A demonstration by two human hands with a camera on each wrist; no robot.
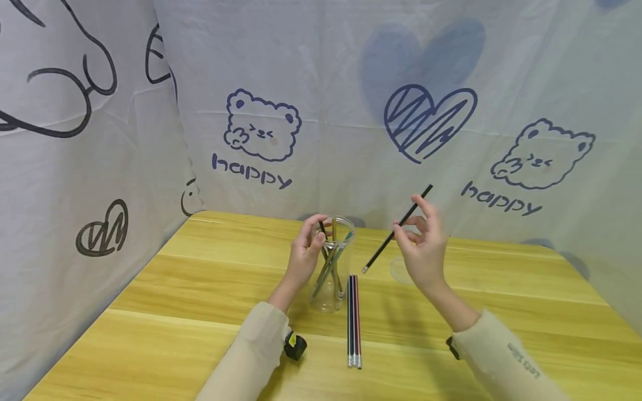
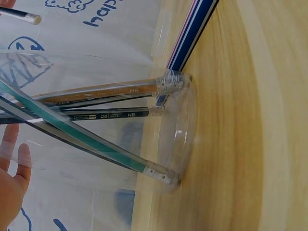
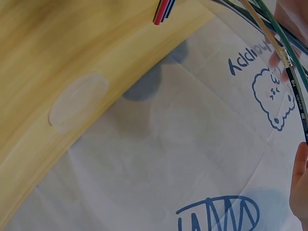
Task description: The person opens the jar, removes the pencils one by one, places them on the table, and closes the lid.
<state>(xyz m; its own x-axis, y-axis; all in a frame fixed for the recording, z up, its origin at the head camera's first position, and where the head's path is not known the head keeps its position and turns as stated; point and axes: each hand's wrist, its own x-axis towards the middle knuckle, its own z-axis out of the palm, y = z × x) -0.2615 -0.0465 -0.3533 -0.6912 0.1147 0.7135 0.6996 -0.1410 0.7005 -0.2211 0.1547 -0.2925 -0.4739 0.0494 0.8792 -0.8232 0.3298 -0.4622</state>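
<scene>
My left hand (image 1: 303, 248) grips a clear plastic jar (image 1: 326, 303) near its rim, thumb at the front. Several pencils lean inside the jar; in the left wrist view a brown pencil (image 2: 120, 91) and a green pencil (image 2: 96, 127) show, eraser ends at the base. Right of the jar, my right hand (image 1: 426, 245) pinches a black pencil (image 1: 386, 240) between thumb and fingers. That pencil slants in the air, its eraser end low and toward the jar. Several dark and red pencils (image 1: 354, 323) lie side by side on the table, just right of the jar.
A clear round lid (image 1: 399, 271) lies on the wooden table (image 1: 200, 289), partly behind my right hand. A white cloth (image 1: 341, 167) with blue drawings hangs at the table's back edge, and another stretch of cloth (image 1: 135, 167) hangs along the left.
</scene>
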